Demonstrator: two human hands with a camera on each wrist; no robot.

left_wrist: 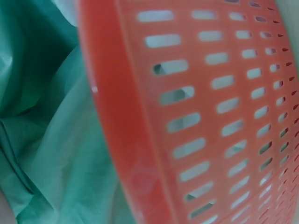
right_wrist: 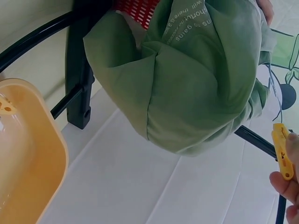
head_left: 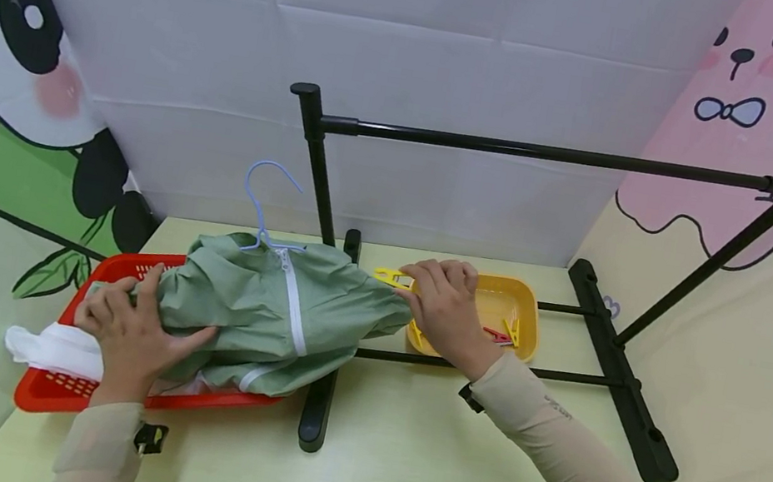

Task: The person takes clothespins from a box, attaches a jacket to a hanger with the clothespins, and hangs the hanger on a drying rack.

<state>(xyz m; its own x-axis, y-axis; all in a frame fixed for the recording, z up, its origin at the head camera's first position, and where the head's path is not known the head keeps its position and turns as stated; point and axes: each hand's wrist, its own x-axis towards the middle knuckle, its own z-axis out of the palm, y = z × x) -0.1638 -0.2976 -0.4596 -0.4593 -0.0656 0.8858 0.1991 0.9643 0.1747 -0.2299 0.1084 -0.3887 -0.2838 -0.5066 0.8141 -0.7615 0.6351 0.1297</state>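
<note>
A green zip-up jacket (head_left: 339, 301) lies over the red basket (head_left: 210, 398), with the hook of a blue hanger (head_left: 258, 200) rising from its collar. My left hand (head_left: 133, 327) rests on the jacket's left part with fingers and thumb spread. Between thumb and fingers, my right hand (head_left: 448, 305) pinches a yellow clothespin (right_wrist: 282, 151), whose tip points left, close over the jacket's right end. In the left wrist view, green cloth (left_wrist: 60, 140) lies against the basket's red rim (left_wrist: 112, 93), and little of the left hand shows.
A yellow tray (head_left: 533, 323) holding several clothespins (head_left: 511, 330) stands behind my right hand. A black rack (head_left: 544, 153) spans the table, its left foot (head_left: 315, 415) beside the basket. White cloth (head_left: 54, 348) hangs over the basket's left end.
</note>
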